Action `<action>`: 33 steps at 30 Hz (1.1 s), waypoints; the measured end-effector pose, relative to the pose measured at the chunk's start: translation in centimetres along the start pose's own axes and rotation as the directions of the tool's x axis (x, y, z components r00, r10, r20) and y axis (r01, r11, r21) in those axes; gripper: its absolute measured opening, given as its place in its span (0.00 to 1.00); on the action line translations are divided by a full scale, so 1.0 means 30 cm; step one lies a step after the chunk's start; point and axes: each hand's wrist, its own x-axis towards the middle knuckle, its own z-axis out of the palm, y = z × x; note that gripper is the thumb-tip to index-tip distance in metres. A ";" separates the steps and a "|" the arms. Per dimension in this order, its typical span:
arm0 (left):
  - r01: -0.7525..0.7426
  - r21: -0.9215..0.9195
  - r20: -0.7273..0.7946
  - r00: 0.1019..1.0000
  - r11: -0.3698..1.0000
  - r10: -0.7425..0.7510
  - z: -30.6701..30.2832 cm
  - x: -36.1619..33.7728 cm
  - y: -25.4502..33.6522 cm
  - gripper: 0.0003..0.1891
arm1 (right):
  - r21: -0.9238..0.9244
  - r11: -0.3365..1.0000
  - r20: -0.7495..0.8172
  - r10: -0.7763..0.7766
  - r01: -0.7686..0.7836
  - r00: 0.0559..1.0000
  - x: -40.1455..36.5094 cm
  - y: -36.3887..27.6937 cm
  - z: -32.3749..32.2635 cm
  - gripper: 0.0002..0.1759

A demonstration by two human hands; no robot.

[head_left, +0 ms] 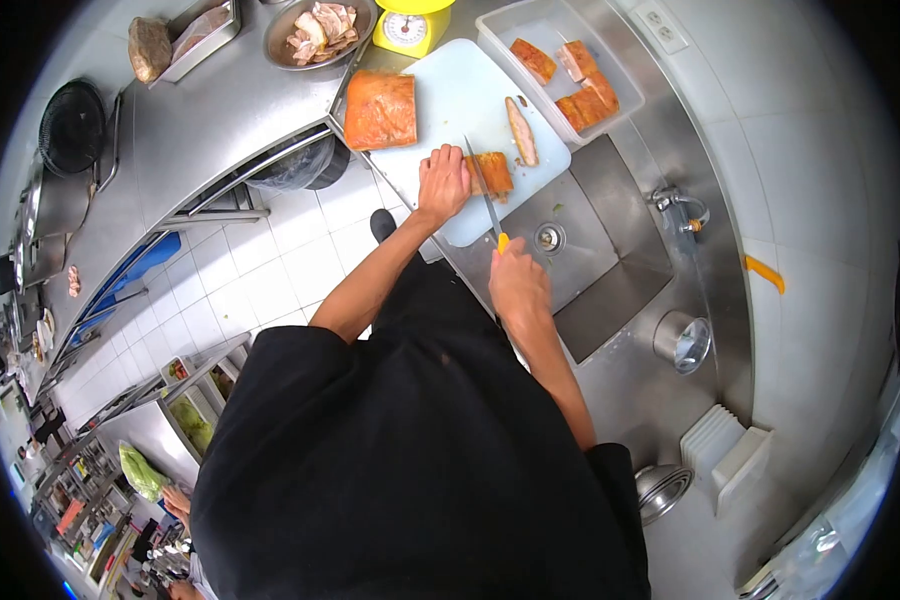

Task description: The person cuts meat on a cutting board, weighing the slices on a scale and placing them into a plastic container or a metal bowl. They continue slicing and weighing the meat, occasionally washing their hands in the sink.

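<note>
My right hand (520, 283) is wrapped round the yellow handle of a kitchen knife (489, 202). The blade lies across a small piece of browned, roasted meat (494, 178) on the white cutting board (460, 85). With curled fingers, my left hand (444, 183) holds the left end of that piece, close beside the blade; the fingertips are partly hidden. A larger browned slab of meat (380, 110) rests at the board's upper left. On the right of the board lies a thin cut strip (521, 132) with small scraps around it.
A clear plastic tub (630, 75) with several browned meat pieces stands at upper right. Below the board is a steel sink (595, 215) with a tap (682, 205). A yellow scale (407, 32) and a bowl of meat pieces (280, 45) sit at the back. Another person's hand (177, 503) shows at lower left.
</note>
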 end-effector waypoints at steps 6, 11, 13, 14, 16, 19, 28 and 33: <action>0.017 -0.039 -0.013 1.000 0.999 -0.017 -0.006 0.023 -0.007 0.08 | 0.093 0.993 -0.156 -0.060 0.075 0.986 0.270 -0.020 0.177 0.18; 0.104 0.055 -0.018 0.994 0.993 -0.103 -0.002 0.009 0.041 0.09 | 0.079 0.988 -0.123 -0.125 0.135 0.984 0.162 0.033 0.055 0.20; 0.122 0.055 -0.026 0.992 0.991 -0.120 0.001 0.019 0.037 0.09 | 0.068 0.993 -0.065 -0.090 0.095 0.994 0.070 0.044 0.026 0.21; 0.111 0.042 -0.025 0.994 0.993 -0.110 0.002 0.025 0.031 0.08 | 0.049 0.998 -0.013 -0.045 0.046 0.999 0.033 0.048 0.012 0.21; 0.093 0.014 -0.024 0.995 0.996 -0.093 0.008 0.026 0.022 0.08 | 0.072 0.997 0.000 -0.034 0.034 0.999 0.075 0.065 0.037 0.22; 0.079 -0.007 0.006 0.997 0.997 -0.079 0.012 0.037 0.008 0.07 | 0.166 0.983 -0.083 -0.065 0.078 0.994 0.282 0.096 0.252 0.25; -0.215 0.040 -0.014 0.976 0.976 0.215 -0.108 -0.068 0.040 0.32 | 0.143 0.979 -0.210 -0.114 0.146 0.971 0.311 0.110 0.219 0.25; -0.111 0.158 0.046 0.993 0.981 0.105 -0.063 -0.003 -0.056 0.39 | 0.238 0.967 -0.127 -0.059 0.088 0.990 0.061 0.220 0.046 0.26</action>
